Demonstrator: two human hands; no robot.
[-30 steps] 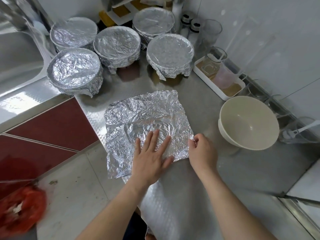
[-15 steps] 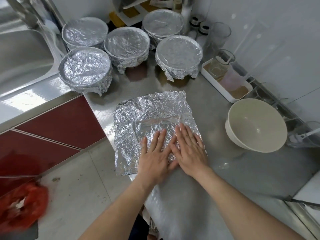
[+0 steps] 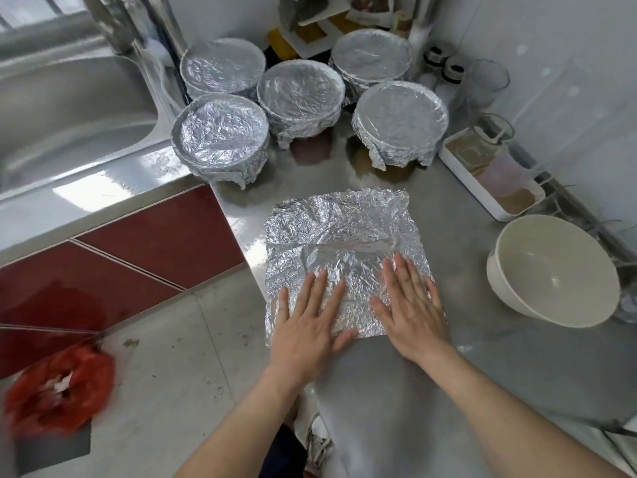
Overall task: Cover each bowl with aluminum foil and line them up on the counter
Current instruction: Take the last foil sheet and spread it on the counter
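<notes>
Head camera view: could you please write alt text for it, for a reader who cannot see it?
A person's left hand and right hand press flat on a crinkled foil sheet lying on a steel counter. An uncovered cream bowl stands to its right; five foil-covered bowls are grouped behind, beside a sink.

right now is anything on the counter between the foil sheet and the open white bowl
Nothing visible: only bare counter lies between the foil sheet and the white bowl to its right. The left hand and right hand both press flat on the sheet.
</notes>
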